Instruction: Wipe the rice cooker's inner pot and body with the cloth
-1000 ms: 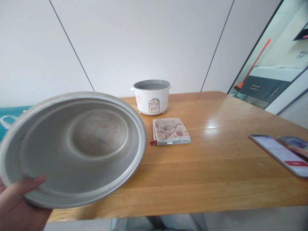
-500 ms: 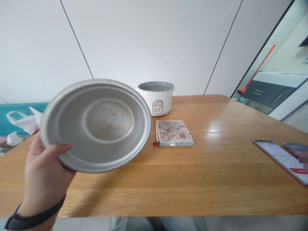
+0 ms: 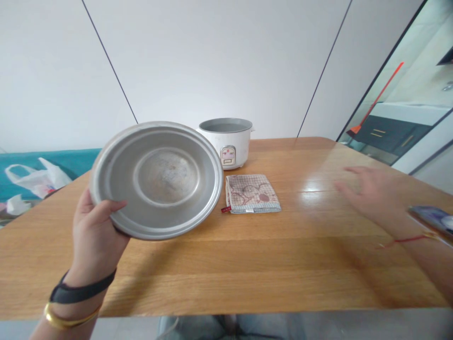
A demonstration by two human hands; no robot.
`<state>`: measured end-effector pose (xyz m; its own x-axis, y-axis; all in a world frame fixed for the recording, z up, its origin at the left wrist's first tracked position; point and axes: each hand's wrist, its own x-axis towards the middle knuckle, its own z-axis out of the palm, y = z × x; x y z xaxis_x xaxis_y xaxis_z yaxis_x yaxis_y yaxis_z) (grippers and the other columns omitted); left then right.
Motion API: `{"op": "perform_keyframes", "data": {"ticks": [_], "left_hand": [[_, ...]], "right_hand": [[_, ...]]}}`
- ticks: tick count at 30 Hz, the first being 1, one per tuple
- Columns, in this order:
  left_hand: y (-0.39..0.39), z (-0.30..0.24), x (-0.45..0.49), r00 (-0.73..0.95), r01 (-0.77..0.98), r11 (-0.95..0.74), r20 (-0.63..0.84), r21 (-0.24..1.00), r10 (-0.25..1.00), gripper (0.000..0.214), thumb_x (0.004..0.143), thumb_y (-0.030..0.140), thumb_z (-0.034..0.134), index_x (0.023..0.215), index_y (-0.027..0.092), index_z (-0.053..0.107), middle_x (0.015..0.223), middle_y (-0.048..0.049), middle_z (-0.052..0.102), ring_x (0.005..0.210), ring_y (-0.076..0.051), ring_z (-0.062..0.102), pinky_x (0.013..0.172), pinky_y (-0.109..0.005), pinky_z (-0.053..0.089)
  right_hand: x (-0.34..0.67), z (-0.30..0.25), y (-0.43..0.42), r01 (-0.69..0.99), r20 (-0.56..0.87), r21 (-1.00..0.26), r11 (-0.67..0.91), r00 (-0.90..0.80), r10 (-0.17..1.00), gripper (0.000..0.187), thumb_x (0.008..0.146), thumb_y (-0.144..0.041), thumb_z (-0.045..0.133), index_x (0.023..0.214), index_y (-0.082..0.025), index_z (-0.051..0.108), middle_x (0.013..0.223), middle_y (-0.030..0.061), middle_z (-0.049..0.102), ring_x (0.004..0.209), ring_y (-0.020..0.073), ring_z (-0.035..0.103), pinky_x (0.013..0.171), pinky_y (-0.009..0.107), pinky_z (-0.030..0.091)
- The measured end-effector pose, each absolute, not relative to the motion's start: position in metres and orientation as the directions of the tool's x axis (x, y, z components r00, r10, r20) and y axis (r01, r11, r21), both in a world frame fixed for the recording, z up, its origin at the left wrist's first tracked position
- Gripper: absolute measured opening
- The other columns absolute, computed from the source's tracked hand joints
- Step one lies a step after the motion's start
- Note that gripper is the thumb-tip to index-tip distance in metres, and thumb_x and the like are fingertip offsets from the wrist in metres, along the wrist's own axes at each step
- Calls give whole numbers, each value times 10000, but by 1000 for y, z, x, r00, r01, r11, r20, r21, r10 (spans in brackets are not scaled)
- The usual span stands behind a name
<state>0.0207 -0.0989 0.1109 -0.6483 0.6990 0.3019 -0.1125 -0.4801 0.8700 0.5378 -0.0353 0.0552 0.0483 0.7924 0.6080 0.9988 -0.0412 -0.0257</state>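
My left hand (image 3: 101, 231) grips the edge of a round grey metal rice cooker lid (image 3: 122, 182), thumb on its near face. The lid is tilted up above the table, its stained, ringed underside turned to me. My right hand (image 3: 370, 193), somewhat blurred, reaches in from the right above the table with fingers apart and nothing in them. A folded checked cloth (image 3: 253, 193) with a red tag lies between the hands. Behind it stands the white rice cooker (image 3: 239, 146), uncovered, its grey inner wall showing. The lid overlaps its left side.
The wooden table (image 3: 247, 269) meets a white panelled wall. At the right edge, a phone-like dark device (image 3: 433, 219) is partly hidden by my right arm. White plastic bags (image 3: 38, 179) sit at far left. A red-handled broom (image 3: 377, 99) stands beyond the doorway.
My left hand and the lid have shifted right and appear slightly smaller. My right hand has come into view from the right, covering the white phone. The cooker and cloth rest where they were.
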Motion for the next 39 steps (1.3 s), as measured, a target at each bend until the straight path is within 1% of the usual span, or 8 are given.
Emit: {"op": "perform_keyframes", "data": {"ticks": [3,7,14,19,25,30,34,39], "left_hand": [[-85,109,32,-633,-135,-491,307,861,711,498,453,80,712,928,220,764,898,29,728,847,-180,600,641,-216,535],[-73,107,42,-618,-162,-508,314,846,721,522,449,80,701,955,201,754,887,21,731,842,-175,598,680,-217,513],[-69,99,42,-596,-174,-541,349,823,723,488,485,90,698,962,183,731,877,17,713,827,-159,584,687,-207,477],[-62,91,60,-544,-151,-539,385,829,745,383,522,124,702,897,196,729,838,15,689,779,-150,561,686,-217,470],[-60,94,86,-477,-83,-577,476,812,739,372,545,139,689,906,212,735,829,18,682,755,-145,560,662,-218,463],[-63,101,97,-411,-33,-620,555,784,723,374,569,148,689,936,204,731,822,14,676,727,-147,564,644,-236,466],[-66,108,103,-431,-20,-585,521,811,737,269,589,154,690,855,195,699,765,17,633,667,-128,522,614,-238,435],[-70,129,88,-418,-29,-530,471,848,777,306,549,121,666,841,196,718,779,6,643,696,-147,531,624,-246,448]], "right_hand": [[433,45,-4,966,210,-51,253,-238,948,778,979,-671,512,1641,-271,430,1710,165,341,1571,426,282,1217,652,248],[326,31,24,971,-114,-181,155,-177,978,977,854,-871,495,1691,-437,236,1794,63,71,1578,572,66,1092,867,179],[358,22,14,942,213,-314,117,-50,976,445,986,-373,447,1298,-243,737,1290,125,725,1162,321,629,963,440,466],[348,76,-17,938,696,-125,323,-149,702,487,1005,-307,441,1421,-201,671,1442,140,644,1269,336,520,1037,485,402],[283,109,-13,788,354,254,562,-616,704,372,990,-294,487,1131,-140,795,1285,195,715,1301,392,454,1037,590,330],[251,92,-21,811,142,-128,571,-555,820,455,1027,-408,420,1073,-159,798,1196,186,752,1209,396,569,969,551,415],[230,90,-33,484,160,-614,624,-698,698,510,1084,-427,286,1304,-206,689,1254,98,747,1093,267,670,910,395,486],[255,95,-41,464,181,-315,828,-827,533,824,816,-650,724,1474,-183,554,1393,168,669,1244,371,600,1037,489,433]]}}
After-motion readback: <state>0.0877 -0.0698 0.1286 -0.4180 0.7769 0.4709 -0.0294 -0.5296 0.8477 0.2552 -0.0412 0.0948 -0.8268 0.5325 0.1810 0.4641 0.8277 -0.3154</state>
